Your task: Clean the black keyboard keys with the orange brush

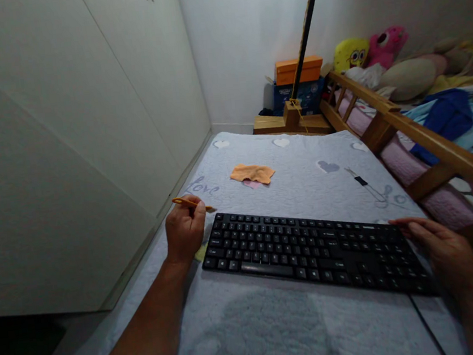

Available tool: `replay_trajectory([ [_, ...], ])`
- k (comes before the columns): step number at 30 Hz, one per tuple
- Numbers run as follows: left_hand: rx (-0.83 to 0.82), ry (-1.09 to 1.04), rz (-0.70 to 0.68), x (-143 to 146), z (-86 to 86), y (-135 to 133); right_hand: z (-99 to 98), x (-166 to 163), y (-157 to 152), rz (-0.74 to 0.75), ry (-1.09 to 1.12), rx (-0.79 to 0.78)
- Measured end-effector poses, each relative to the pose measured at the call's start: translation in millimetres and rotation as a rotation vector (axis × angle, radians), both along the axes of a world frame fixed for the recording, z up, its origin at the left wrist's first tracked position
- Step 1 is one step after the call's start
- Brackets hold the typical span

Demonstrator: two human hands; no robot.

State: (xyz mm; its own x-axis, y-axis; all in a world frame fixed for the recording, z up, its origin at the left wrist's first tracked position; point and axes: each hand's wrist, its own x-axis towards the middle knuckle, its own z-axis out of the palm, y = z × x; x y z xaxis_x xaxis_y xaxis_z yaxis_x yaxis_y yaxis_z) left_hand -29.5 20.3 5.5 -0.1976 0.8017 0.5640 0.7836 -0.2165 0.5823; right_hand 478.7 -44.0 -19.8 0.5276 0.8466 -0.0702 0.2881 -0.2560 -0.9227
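Note:
A black keyboard [313, 248] with a number pad lies lengthwise across the light blue quilted cover, its right end nearer to me. At its left end, my left hand [185, 229] is closed around a small brush with a yellow-orange handle [185, 202]. The bristle tip points right, just past the keyboard's upper left corner. My right hand [445, 248] grips the keyboard's right edge, fingers at the upper corner; part of that hand is dark. Beyond the keyboard lie a crumpled orange cloth [253, 173] and a thin metal tool with a black grip [360, 181].
The quilted cover [293, 194] has printed hearts and lettering. A cable [426, 324] runs toward me from the keyboard. White cabinet doors [86, 132] stand at left. On the right runs a wooden bed rail [427, 127], with plush toys behind it. Boxes [299, 70] and a dark pole [307, 30] stand at the back.

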Motion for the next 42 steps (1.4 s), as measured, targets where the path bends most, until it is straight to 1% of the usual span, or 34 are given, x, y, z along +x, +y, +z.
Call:
replay_trajectory([
  [4, -0.030, -0.122, -0.112, 8, -1.1, -3, 4.0, -4, -1, -0.008, -0.002, -0.016],
  [8, -0.097, -0.130, -0.193, 13, -0.9, -3, 10.0, -10, -3, -0.027, 0.006, -0.032],
  [10, -0.104, -0.091, -0.181, 12, -0.4, -3, 11.9, -12, -3, -0.032, 0.006, -0.047],
  [13, -0.086, -0.016, -0.102, 7, -0.6, -1, 11.1, -10, -2, -0.024, -0.006, -0.048],
  [17, -0.037, 0.056, 0.007, 1, -1.7, 0, 3.6, -2, -1, -0.005, -0.020, -0.028],
  [19, -0.020, 0.035, 0.022, 2, -1.3, 0, 0.0, 2, -1, 0.010, -0.026, -0.024],
  [21, -0.017, -0.020, -0.005, 5, -0.4, -2, -1.4, 3, -2, 0.025, -0.026, -0.030],
  [23, -0.028, -0.060, -0.062, 9, 0.3, -3, 0.1, 2, -2, 0.032, -0.032, -0.031],
  [26, -0.058, -0.055, -0.134, 14, 0.2, -4, 5.8, -3, -1, 0.025, -0.054, -0.027],
  [31, -0.101, -0.077, -0.191, 16, 1.5, -4, 11.5, -9, -2, -0.009, -0.025, -0.035],
  [35, -0.144, -0.146, -0.248, 20, 3.6, -4, 6.0, -3, -2, 0.008, -0.039, -0.037],
  [38, -0.173, -0.251, -0.287, 22, 2.5, -3, 0.2, 2, -2, 0.031, -0.063, -0.028],
  [40, -0.168, -0.342, -0.280, 22, 0.9, -2, -2.5, 5, -1, 0.042, -0.075, -0.023],
  [42, -0.137, -0.403, -0.241, 21, -0.3, -1, -4.0, 7, -1, 0.051, -0.079, -0.020],
])
